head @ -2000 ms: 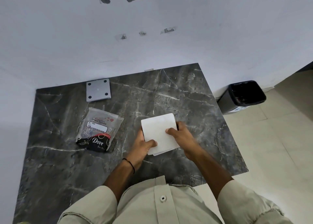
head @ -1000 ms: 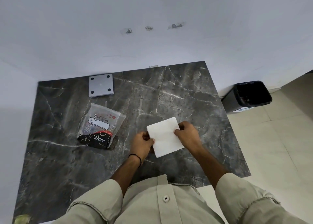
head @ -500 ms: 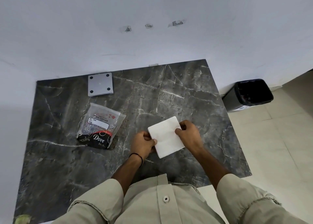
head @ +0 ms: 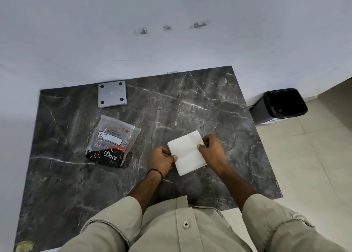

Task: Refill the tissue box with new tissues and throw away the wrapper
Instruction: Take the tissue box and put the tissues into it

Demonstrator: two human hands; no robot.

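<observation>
A white square stack of tissues (head: 187, 152) is held just above the dark marble table (head: 200, 108). My left hand (head: 162, 159) grips its left edge. My right hand (head: 212, 149) pinches its right edge near the top corner. The clear plastic wrapper (head: 112, 140) with a black "Dove" band lies flat on the table, left of my hands. A grey square plate with four dark dots (head: 112, 93) lies at the table's far edge, by the wall. Whether that plate belongs to the tissue box, I cannot tell.
A black waste bin (head: 283, 105) stands open on the tiled floor to the right of the table, against the wall. A white wall runs behind the table. The table's right edge drops to the floor tiles (head: 314, 166).
The tissue stack has turned and shifted slightly right in my hands. My right hand has moved from on top of the stack to pinching its right edge. The wrapper and plate lie unchanged.
</observation>
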